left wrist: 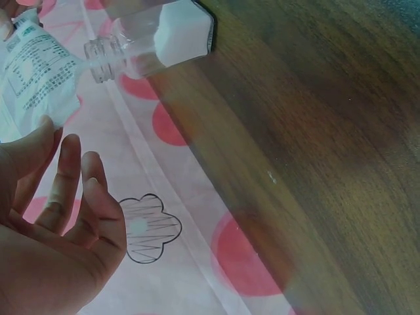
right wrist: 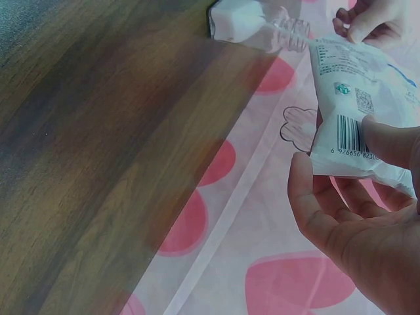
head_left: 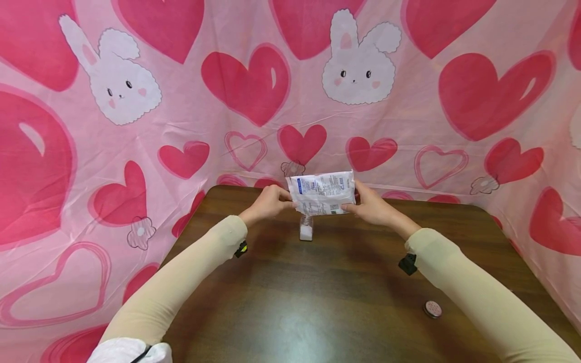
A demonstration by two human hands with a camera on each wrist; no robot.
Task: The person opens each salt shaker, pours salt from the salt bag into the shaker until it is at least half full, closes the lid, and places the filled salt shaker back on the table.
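A white printed plastic packet [head_left: 322, 193] is held tilted above a small see-through jar [head_left: 306, 229] on the table. My left hand [head_left: 269, 202] pinches the packet's left corner between thumb and fingertips. At the packet's other end, my right hand [head_left: 373, 204] grips it with the thumb on the printed face and fingers beneath. In the right wrist view a thin white stream runs from the packet's corner [right wrist: 318, 43] into the jar's threaded mouth [right wrist: 298, 36]. White granular stuff [left wrist: 186, 29] partly fills the upright jar, which neither hand touches.
A round pink lid [head_left: 432, 309] with small holes lies on the brown wooden table [head_left: 308, 297], near my right forearm. Behind the table hangs a pink cloth [head_left: 308, 111] with hearts and rabbits.
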